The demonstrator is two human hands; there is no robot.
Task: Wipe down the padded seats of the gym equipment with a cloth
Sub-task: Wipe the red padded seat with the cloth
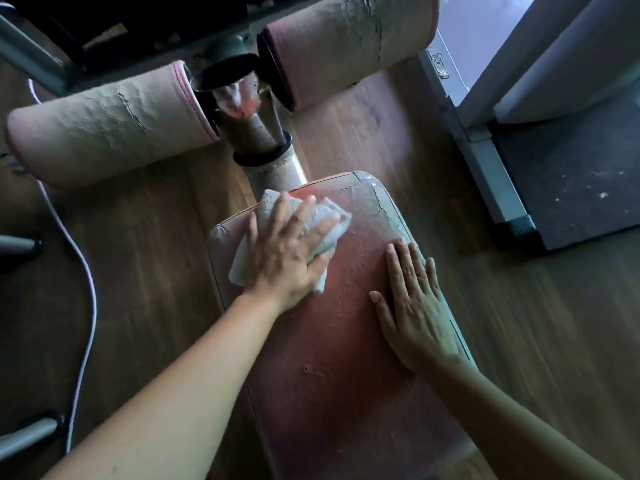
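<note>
Nearest, the right hand [417, 306] lies flat and empty on the worn pink padded seat [332, 341]; farther up, the left hand [287, 251] presses a crumpled grey cloth [322, 226] near its far end, unwiped length running back toward the person.

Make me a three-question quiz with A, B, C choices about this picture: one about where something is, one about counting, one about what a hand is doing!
1. Where is the cloth?
A. on the floor
B. on the seat pad's far end
C. on a roller

2. How many padded rollers lie beyond the seat?
A. one
B. two
C. four

3. The right hand is
A. flat on the pad
B. clutching the cloth
C. raised

Answers: B, the left hand presses it on the seat pad; B, left roller and right roller; A, fingers spread, palm down.
</note>
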